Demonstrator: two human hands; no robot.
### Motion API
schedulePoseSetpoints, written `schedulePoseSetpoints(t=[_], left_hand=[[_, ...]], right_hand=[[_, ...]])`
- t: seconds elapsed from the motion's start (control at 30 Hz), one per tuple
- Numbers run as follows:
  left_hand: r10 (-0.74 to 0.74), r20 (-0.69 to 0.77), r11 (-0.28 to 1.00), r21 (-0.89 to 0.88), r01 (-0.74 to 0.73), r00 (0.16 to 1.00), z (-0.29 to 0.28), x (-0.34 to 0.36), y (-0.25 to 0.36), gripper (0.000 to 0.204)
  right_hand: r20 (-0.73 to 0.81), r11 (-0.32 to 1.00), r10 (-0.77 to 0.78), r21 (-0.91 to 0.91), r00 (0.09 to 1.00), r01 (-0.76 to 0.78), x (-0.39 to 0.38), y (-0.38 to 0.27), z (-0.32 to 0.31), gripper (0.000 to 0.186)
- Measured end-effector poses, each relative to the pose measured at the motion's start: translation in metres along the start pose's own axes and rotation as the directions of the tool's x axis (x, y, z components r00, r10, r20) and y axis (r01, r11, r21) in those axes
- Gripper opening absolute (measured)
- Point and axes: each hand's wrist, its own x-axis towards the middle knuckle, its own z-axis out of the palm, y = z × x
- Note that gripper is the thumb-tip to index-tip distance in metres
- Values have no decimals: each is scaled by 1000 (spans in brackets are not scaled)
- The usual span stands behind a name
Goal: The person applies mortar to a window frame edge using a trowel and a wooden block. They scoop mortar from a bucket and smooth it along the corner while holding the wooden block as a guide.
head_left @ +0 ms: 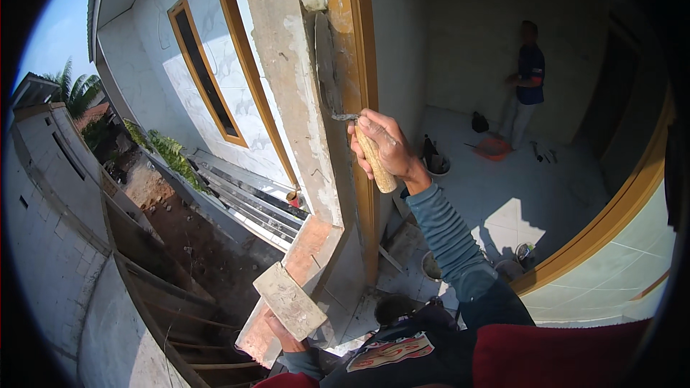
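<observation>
Fingers of my right hand [388, 142] grip the trowel [326, 65], blade upright between plank [284, 65] and door frame [365, 65]. Left hand [287, 338] at pale block [290, 300]; grip hidden, cannot tell. Judgement: plank placed, edge partly worked, smoothing likely remains.

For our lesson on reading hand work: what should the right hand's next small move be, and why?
Probably a short downward stroke of the trowel: the right hand grips its handle, and its blade lies lengthwise between the plank and the door frame.
</observation>
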Motion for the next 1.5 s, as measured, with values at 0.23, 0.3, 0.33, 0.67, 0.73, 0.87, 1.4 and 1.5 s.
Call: schedulePoseSetpoints(t=[0.23,0.3,0.33,0.67,0.73,0.87,1.4,1.5], left_hand=[[-87,-15,994,-72,86,996,-2,-3,1,52],[-85,-4,994,-66,85,996,-3,-3,2,51],[-91,-14,993,-71,90,996,-4,-3,2,51],[-89,-9,994,-67,89,996,-1,-6,4,47],[-97,-12,993,-66,96,995,0,-7,5,47],[-84,-25,994,-71,82,996,-3,-3,6,48],[-66,29,997,-43,68,997,-19,-1,7,55],[-80,-33,997,-18,80,996,-18,-2,9,56]], right_hand=[[12,989,7,147,1000,-9,-24,-2,1,43],[-35,994,-18,107,999,22,-16,-1,-7,43],[-53,996,-32,86,998,37,-11,1,-10,42],[49,1000,-26,10,998,25,-7,15,10,43],[75,998,3,58,997,-8,-27,15,10,43],[-15,991,2,133,1000,0,-36,28,2,44],[-63,996,57,75,996,-53,-47,71,-6,44],[-15,997,65,44,998,-64,-41,82,-3,46]])
